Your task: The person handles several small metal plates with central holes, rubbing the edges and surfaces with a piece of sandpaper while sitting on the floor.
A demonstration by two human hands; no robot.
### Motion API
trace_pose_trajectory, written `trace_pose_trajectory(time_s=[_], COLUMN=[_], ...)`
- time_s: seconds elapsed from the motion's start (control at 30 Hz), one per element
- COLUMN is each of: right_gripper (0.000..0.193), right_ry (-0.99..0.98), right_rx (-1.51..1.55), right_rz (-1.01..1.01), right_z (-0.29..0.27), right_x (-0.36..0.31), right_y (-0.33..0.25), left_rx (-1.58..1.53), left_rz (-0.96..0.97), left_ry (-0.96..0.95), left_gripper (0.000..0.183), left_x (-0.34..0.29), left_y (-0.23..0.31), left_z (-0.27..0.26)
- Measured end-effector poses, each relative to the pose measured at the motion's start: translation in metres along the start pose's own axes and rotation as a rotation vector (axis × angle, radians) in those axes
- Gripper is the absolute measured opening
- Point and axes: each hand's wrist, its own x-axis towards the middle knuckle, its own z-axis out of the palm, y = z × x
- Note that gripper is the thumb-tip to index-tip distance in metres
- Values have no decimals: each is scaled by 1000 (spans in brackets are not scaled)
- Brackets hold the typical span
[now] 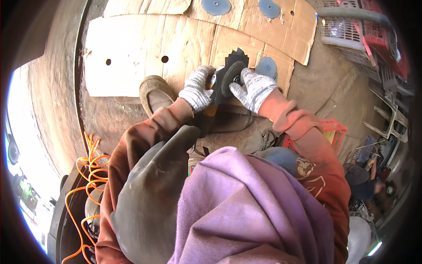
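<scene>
My left hand [196, 89], in a white-and-grey knit glove, is closed round the head of an angle grinder. Only part of the grinder's yellow-and-black body [211, 111] shows below the hand. A round dark grey disc [231, 80] sits on the grinder, tilted toward the right. Behind it stick out black sheets with jagged edges [237, 56]. My right hand [255, 91], gloved the same way, pinches at the middle of the disc, where a small round fitting [237, 80] shows. Its fingertips are partly hidden.
Cardboard sheets [132, 44] with small holes lie on the floor, with blue-grey round discs [215, 6] on them. A shoe [156, 93] rests at the cardboard's near edge. An orange coiled hose [93, 174] is at left. Crates [345, 31] stand at far right; a red crate [337, 132] is nearer.
</scene>
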Motion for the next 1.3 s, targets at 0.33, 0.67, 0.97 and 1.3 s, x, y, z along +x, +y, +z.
trace_pose_trajectory(time_s=[0.33,0.67,0.97,1.3], right_gripper=[55,36,78,91], right_ry=[-70,-232,246,-78], right_rx=[-57,1413,152,-215], right_rz=[65,641,507,408], right_z=[9,15,43,21], right_x=[10,9,-12,8], right_y=[-6,10,162,113], left_rx=[-93,-77,-65,-276], left_rz=[-16,33,87,-304], left_ry=[52,43,-118,-212], left_gripper=[50,41,56,44], left_x=[0,0,-5,-14], left_y=[-8,-6,13,42], left_z=[5,-1,-51,-85])
